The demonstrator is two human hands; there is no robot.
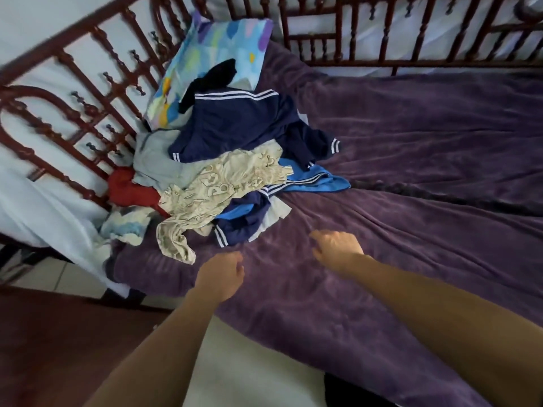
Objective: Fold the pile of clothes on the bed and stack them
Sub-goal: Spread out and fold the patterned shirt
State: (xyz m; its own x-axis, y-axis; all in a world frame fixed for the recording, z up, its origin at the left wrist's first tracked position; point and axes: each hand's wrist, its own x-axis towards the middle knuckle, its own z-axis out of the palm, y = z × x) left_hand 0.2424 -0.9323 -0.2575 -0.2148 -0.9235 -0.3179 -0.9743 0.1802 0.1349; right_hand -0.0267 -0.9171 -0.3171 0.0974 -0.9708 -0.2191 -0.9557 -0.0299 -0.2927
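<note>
Two bare hands are out over the bed, neither holding anything. Left hand [219, 276]: fingers loosely curled in, empty, over the purple blanket [411, 136], just short of the heap's near edge. Right hand [338, 249]: palm down, fingers apart and relaxed, empty, low over the blanket, near and right of the heap. Cannot tell whether it touches the fabric. The hands are apart from each other, and neither touches the clothes.

Pile of clothes [229, 171]: a crumpled heap at the left side of the bed, close against the dark red rail [88, 92].
- Far side, on top: navy garment with white stripes [235, 121]. A black piece [219, 76] is draped beyond it onto a patterned blue pillow [223, 45].
- Near of the navy: cream printed garment [217, 192], trailing toward the near-left edge of the bed.
- Left of the heap, by the rail: grey garment [155, 163] and red garment [129, 190].
- Right side: bright blue garment [320, 179] poking out onto the blanket.
- Near edge: second navy piece [235, 224], white-striped, the item closest to the hands.
</note>
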